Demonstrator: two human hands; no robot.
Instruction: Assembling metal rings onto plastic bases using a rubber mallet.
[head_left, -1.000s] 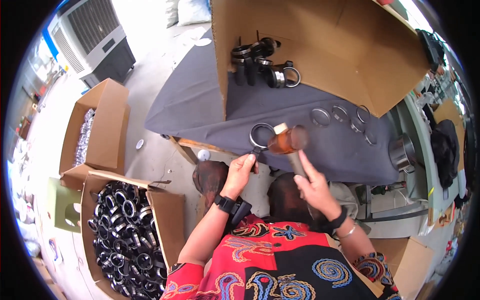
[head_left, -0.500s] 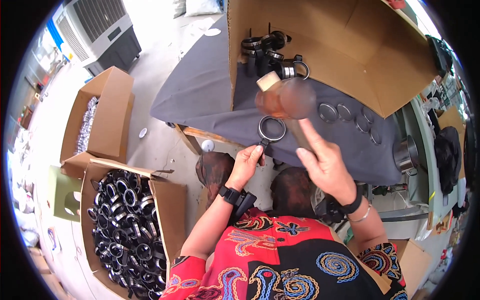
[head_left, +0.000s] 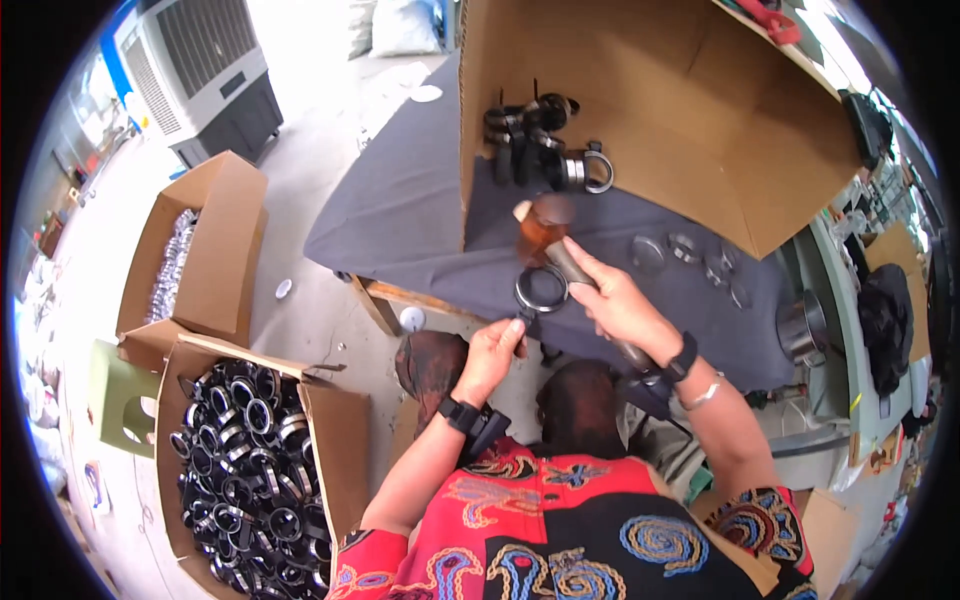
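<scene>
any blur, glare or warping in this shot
Head view: the mallet looks slightly smeared, probably from motion; head view, the floor beside the air cooler washes out near white; head view, black fills the fisheye corners.

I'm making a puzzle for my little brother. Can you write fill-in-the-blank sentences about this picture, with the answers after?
1. The mallet is held in the person's ____ hand.
2. The left hand pinches the stem of a stemmed ring coloured ____ and silver.
3. The heap of black rings lies ____ a cardboard box.
4. The air cooler stands on the person's ____ side.

Missing words: right; black; inside; left.
</scene>
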